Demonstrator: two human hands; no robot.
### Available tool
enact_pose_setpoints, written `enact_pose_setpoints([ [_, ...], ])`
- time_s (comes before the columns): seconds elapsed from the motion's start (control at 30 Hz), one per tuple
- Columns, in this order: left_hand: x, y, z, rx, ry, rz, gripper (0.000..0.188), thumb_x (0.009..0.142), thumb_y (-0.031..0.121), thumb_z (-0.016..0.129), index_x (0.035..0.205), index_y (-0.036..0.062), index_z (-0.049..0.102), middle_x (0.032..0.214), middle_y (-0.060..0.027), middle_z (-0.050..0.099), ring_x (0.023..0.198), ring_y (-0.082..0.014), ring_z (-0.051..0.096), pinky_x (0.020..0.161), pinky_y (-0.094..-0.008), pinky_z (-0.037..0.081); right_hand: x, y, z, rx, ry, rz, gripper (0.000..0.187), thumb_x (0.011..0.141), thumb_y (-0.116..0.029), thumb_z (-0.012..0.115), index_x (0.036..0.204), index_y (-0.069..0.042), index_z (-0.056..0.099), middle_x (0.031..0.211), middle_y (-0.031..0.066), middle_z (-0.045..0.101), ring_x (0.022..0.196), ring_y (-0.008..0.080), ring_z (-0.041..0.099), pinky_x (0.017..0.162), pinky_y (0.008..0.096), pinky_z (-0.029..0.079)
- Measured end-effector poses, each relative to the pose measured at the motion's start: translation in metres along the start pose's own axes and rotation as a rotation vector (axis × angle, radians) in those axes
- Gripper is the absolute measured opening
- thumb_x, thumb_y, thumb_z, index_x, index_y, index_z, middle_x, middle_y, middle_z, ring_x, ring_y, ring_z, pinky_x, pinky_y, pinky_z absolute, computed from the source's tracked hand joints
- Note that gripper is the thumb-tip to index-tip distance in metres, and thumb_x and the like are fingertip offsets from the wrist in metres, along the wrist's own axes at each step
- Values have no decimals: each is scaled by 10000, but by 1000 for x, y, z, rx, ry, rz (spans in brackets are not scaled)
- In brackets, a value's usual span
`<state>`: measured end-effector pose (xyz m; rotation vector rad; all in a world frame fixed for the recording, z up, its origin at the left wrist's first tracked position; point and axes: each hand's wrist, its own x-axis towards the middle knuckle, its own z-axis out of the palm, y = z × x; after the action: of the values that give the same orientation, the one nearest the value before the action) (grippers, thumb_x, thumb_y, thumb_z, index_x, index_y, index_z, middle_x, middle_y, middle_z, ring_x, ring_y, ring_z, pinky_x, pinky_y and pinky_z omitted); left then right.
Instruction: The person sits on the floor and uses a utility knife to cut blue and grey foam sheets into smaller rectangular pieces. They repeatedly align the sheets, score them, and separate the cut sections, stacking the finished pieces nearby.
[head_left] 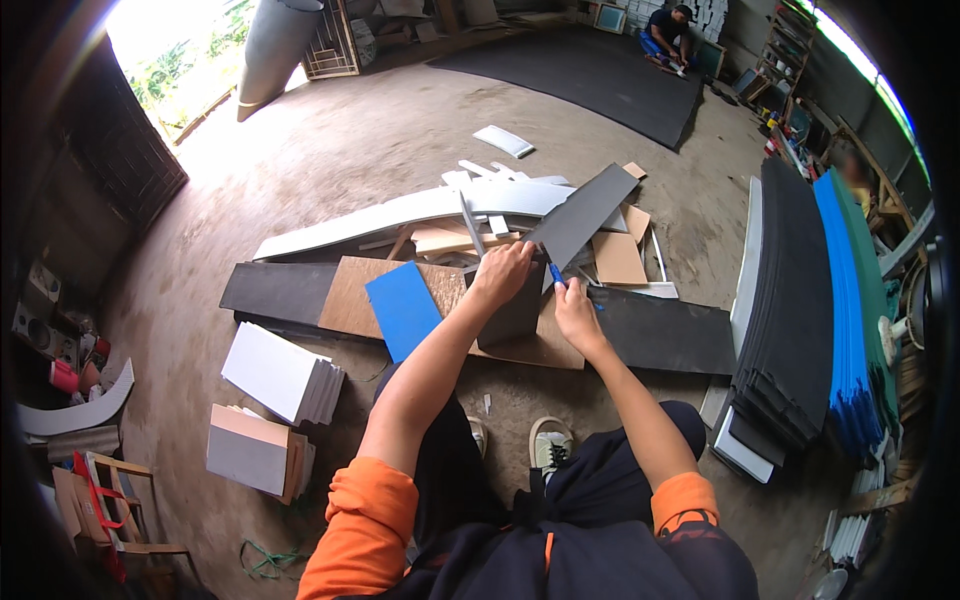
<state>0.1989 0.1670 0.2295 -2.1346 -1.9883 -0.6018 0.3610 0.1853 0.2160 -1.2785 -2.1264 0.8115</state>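
My right hand grips a blue-handled utility knife, its blade end at the near edge of a long dark grey foam strip. Beside it, my left hand is closed at the top edge of a dark foam piece, fingertips near the strip's near end. A thin grey strip rises behind that hand; whether the hand touches it I cannot tell. Under the work lies a brown wooden board with a blue foam sheet on it.
White and tan offcuts lie beyond the board. Stacked white blocks stand at left; tall stacks of black sheets and blue sheets stand at right. Far off, another person crouches on a large black sheet.
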Motion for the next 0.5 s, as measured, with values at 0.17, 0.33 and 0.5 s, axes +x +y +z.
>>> enact_pose_setpoints([
  [0.17,3,1,7,-38,29,-12,247,821,198,534,1002,37,488,822,-110,562,784,-274,599,620,-381,489,-2,-3,1,-46,-46,30,374,918,-292,316,975,71,388,773,342,550,779,473,545,705,517,425],
  [0.33,6,-3,13,-52,29,-20,193,827,162,505,967,30,487,797,-117,562,763,-277,599,617,-380,488,2,3,8,-35,-1,-25,372,922,-289,309,905,63,428,739,341,547,757,470,549,689,517,432],
  [0.5,5,-3,13,-97,68,-5,149,827,135,487,930,26,486,796,-130,577,761,-285,601,619,-387,485,1,-2,5,-84,-17,25,387,925,-293,325,868,54,487,768,318,547,795,457,536,676,521,413],
])
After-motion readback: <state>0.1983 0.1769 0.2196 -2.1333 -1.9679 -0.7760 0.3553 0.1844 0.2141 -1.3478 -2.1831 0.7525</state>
